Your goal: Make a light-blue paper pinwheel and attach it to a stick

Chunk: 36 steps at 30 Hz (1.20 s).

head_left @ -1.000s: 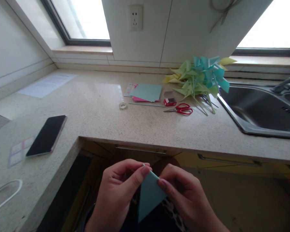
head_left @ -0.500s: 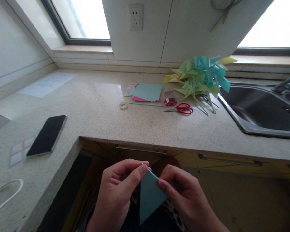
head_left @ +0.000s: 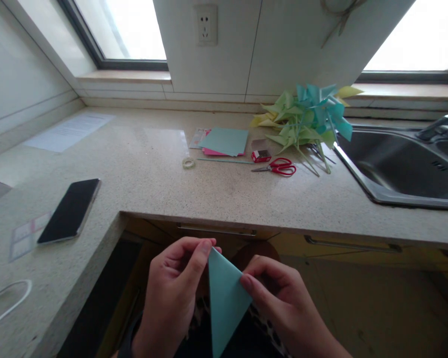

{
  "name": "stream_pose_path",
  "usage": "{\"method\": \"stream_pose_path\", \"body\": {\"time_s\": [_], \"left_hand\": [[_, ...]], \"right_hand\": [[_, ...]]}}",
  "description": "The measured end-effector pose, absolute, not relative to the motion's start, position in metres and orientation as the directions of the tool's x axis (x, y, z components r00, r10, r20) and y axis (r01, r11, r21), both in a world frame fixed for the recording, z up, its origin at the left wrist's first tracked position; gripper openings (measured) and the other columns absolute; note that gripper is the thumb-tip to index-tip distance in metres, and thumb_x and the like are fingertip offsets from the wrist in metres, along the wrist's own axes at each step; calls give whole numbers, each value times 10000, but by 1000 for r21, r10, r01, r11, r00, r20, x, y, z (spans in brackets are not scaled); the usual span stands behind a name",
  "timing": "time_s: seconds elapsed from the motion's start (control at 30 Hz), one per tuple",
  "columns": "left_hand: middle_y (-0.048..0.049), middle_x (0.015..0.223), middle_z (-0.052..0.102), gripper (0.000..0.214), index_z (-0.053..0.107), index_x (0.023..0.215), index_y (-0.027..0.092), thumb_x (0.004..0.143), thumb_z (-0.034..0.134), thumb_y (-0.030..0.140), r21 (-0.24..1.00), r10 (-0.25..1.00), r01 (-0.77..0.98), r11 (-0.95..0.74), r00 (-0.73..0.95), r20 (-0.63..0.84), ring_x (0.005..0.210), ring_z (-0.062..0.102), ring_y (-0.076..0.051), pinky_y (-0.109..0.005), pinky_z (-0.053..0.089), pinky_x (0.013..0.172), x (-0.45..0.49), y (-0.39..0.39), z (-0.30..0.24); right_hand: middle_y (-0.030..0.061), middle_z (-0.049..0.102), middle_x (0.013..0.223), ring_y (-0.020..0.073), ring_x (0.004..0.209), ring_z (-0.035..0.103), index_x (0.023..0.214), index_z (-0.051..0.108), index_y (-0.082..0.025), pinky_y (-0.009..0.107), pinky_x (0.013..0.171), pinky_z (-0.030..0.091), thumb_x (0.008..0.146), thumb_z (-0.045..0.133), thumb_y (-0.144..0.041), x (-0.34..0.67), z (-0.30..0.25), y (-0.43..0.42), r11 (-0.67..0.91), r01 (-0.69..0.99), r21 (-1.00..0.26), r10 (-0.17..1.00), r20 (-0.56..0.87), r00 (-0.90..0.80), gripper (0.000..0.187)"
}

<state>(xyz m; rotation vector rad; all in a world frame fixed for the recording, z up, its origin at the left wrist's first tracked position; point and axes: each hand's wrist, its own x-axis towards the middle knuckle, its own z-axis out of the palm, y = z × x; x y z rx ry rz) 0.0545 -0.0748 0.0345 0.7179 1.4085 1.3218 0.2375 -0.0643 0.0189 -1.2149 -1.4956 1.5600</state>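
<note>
A light blue-green sheet of paper (head_left: pixel 227 298), folded into a triangle, is held in front of my lap, below the counter's front edge. My left hand (head_left: pixel 175 288) pinches its top corner between thumb and fingers. Lower down on the right edge, my right hand (head_left: pixel 280 293) grips the same paper with thumb and forefinger. One point of the triangle hangs downward between the hands. The other fingers of both hands are curled, partly hidden behind the paper.
On the counter (head_left: pixel 153 191) lie a stack of coloured paper (head_left: pixel 226 140), a tape roll (head_left: pixel 188 163), a thin stick (head_left: pixel 224 160), a small red box (head_left: pixel 261 156), red-handled scissors (head_left: pixel 282 167) and several paper pinwheels (head_left: pixel 313 114). A phone (head_left: pixel 70 211) lies left; a sink (head_left: pixel 406 164) is right.
Both hands have shifted slightly left with the paper. The left hand has risen a little, and more of the triangle's face and upper edge now shows. The view has moved slightly.
</note>
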Motion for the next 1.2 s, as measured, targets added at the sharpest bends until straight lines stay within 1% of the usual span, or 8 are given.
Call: {"method": "stream_pose_path", "body": {"time_s": [0.1, 0.17, 0.3, 0.5, 0.77, 0.93, 1.1, 1.2], "left_hand": [[-58, 933, 778, 258, 766, 976, 191, 883, 744, 431, 913, 922, -318, 255, -204, -329, 782, 704, -148, -210, 554, 691, 55, -72, 32], [-68, 990, 773, 295, 766, 1048, 203, 857, 772, 429, 880, 926, -360, 308, -99, -365, 827, 701, -159, -221, 552, 711, 55, -71, 31], [-34, 771, 746, 212, 798, 890, 184, 798, 836, 372, 867, 909, -301, 397, 2, -416, 701, 662, -134, -204, 512, 646, 57, -72, 27], [-12, 691, 715, 200, 786, 748, 183, 816, 817, 369, 899, 930, -259, 353, -8, -367, 631, 607, -110, -189, 469, 606, 62, -73, 28], [-53, 784, 778, 189, 830, 863, 195, 806, 826, 376, 856, 907, -356, 376, -47, -418, 746, 698, -159, -220, 539, 690, 61, -72, 27], [-69, 775, 781, 195, 827, 861, 172, 804, 829, 359, 824, 885, -381, 420, -31, -465, 676, 685, -148, -214, 530, 616, 59, -71, 24], [-58, 687, 753, 215, 805, 768, 149, 733, 881, 347, 834, 879, -371, 408, -86, -468, 580, 652, -133, -219, 536, 557, 57, -65, 29], [-55, 696, 762, 242, 803, 786, 151, 707, 896, 360, 794, 856, -445, 414, -107, -506, 567, 661, -134, -216, 548, 536, 57, -61, 31]], "right_hand": [[-4, 549, 677, 126, 633, 476, 736, 614, -185, 253, 570, 377, 942, 609, -485, 238, 19, -64, -148, 136, -980, 925, -186, -332, 365], [-6, 544, 676, 125, 629, 474, 735, 604, -185, 251, 565, 379, 945, 606, -484, 238, 19, -65, -145, 134, -980, 926, -182, -330, 365], [-3, 559, 697, 123, 643, 478, 755, 606, -187, 249, 572, 382, 955, 599, -465, 239, 21, -63, -121, 163, -979, 925, -171, -341, 343], [-12, 552, 683, 114, 618, 457, 806, 635, -191, 240, 528, 348, 925, 643, -480, 234, 24, -57, -141, 217, -966, 911, -213, -353, 313], [-23, 490, 648, 109, 601, 385, 718, 553, -181, 243, 513, 308, 899, 641, -522, 228, 20, -54, -229, 170, -958, 897, -276, -346, 396], [-24, 490, 652, 107, 597, 384, 727, 544, -184, 238, 506, 296, 892, 653, -539, 230, 18, -54, -294, 148, -944, 874, -328, -358, 407], [-16, 511, 649, 109, 606, 408, 721, 569, -176, 237, 521, 316, 885, 667, -533, 232, 17, -53, -282, 161, -946, 884, -322, -338, 406], [-5, 547, 663, 108, 601, 435, 758, 613, -169, 237, 522, 334, 881, 673, -549, 233, 13, -52, -291, 158, -944, 881, -329, -341, 403]]}}
